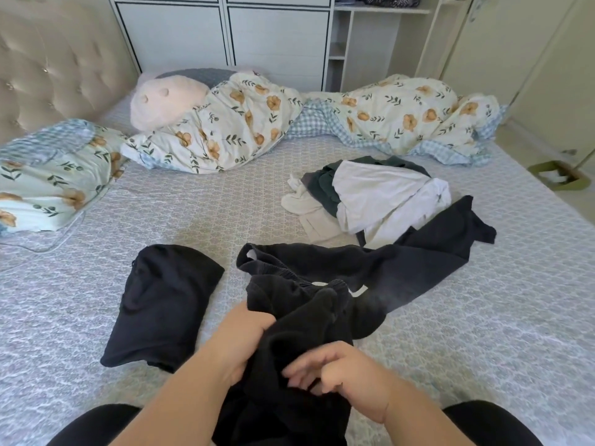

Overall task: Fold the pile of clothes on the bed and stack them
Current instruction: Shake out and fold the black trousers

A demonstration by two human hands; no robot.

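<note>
Both hands, left hand (240,341) and right hand (335,371), are gripping the bunched black trousers (309,317), gathering the fabric for folding.

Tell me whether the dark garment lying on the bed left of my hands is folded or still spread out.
Folded. The dark garment lies flat as a compact oblong with doubled edges, apart from the bunched black pants in both hands.

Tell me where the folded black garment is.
In the head view, the folded black garment lies on the bed, left of the hands, apart from the black trousers they hold.
</note>
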